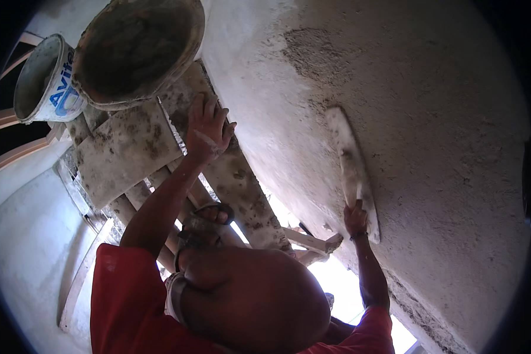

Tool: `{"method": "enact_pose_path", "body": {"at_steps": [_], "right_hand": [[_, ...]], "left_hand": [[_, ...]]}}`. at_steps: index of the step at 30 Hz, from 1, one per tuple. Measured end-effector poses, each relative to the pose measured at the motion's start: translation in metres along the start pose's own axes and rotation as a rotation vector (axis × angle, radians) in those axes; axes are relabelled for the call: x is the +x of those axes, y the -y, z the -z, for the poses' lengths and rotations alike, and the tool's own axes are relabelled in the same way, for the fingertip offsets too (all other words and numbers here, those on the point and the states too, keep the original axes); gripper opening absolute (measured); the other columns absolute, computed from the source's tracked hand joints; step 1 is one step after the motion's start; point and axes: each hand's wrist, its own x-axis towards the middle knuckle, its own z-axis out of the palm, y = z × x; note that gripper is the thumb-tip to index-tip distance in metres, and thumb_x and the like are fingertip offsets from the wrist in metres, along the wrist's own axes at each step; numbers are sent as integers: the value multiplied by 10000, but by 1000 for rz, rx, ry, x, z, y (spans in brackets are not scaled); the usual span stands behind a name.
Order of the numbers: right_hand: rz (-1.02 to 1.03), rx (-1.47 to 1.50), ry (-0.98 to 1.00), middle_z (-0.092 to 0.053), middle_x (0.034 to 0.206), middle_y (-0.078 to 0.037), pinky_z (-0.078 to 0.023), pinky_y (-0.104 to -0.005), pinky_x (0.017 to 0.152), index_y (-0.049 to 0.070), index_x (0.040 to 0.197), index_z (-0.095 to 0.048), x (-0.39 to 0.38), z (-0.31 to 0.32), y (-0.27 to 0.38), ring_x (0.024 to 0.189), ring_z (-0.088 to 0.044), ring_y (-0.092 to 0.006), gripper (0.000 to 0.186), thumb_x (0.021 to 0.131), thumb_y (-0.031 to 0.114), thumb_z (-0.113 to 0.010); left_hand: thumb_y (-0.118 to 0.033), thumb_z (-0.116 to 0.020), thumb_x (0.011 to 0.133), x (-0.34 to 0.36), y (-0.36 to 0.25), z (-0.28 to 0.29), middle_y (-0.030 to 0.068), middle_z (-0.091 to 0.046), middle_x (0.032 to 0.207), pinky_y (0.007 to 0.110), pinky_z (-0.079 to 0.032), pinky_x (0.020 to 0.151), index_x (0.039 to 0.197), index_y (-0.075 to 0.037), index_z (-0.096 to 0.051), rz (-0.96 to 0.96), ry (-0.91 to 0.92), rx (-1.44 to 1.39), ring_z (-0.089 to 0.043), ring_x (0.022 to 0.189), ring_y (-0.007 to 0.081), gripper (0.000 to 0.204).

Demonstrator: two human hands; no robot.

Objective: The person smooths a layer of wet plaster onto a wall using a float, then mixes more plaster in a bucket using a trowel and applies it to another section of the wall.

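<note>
My right hand [355, 219] is closed round the near end of a long, narrow plastering float [349, 156]. The float lies lengthwise along the rough plastered wall [430, 159], its face toward the surface. My left hand [207, 131] holds nothing; its fingers are spread, with a pale smear of plaster near the wrist. It is over a mortar-spotted plank [233, 171] beside the wall, though whether it presses on the plank or the wall I cannot tell. Above the float, a darker, coarser patch [318, 53] marks the wall.
A large round mortar tub [198, 44] stands at the far end of the planks, beside a white bucket [41, 109] with blue print. A stained board [127, 144] lies across several poles. Bright gaps show between the planks and below the wall. A sandalled foot [218, 213] rests on the poles.
</note>
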Motion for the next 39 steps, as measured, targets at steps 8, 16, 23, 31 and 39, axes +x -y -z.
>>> {"method": "enact_pose_path", "body": {"at_steps": [8, 16, 23, 31, 39], "right_hand": [[-16, -12, 112, -646, 733, -260, -501, -592, 622, 94, 1032, -488, -20, -76, -30, 703, -639, -477, 335, 872, 355, -625], [-48, 167, -140, -647, 716, -246, -495, -578, 611, 67, 1108, -536, 36, -34, 41, 687, -644, -455, 401, 888, 391, -624], [87, 271, -398, -654, 842, -282, -517, -457, 574, -73, 1159, -537, 3, 26, 13, 760, -666, -439, 532, 870, 343, -698], [-11, 633, 64, -673, 882, -250, -526, -473, 696, -59, 1121, -561, 66, 5, 29, 802, -667, -421, 555, 825, 390, -699], [127, 213, 104, -654, 846, -281, -501, -576, 677, 50, 1015, -587, 50, -112, 4, 847, -625, -494, 557, 836, 575, -633]], "left_hand": [[-316, -689, 831, 3, -10, 0, 218, -473, 1255, 592, -341, 1019, 1079, -57, -613, -10, 7, 41, -361, 1279, 461, 367], [-318, -684, 831, 2, -4, -1, 208, -471, 1270, 588, -342, 1017, 1061, -56, -612, -30, -9, 46, -359, 1279, 467, 355], [-344, -670, 840, -1, -3, -6, 208, -475, 1271, 590, -342, 1017, 1087, -67, -620, -44, 7, 108, -360, 1287, 460, 374], [-340, -686, 821, 4, -6, -9, 214, -478, 1257, 596, -351, 1010, 1066, -64, -619, -44, 0, 99, -370, 1268, 471, 375], [-344, -687, 815, 1, -7, -9, 209, -469, 1260, 609, -340, 1019, 1054, -58, -614, -38, 0, 127, -353, 1270, 479, 379]]}}
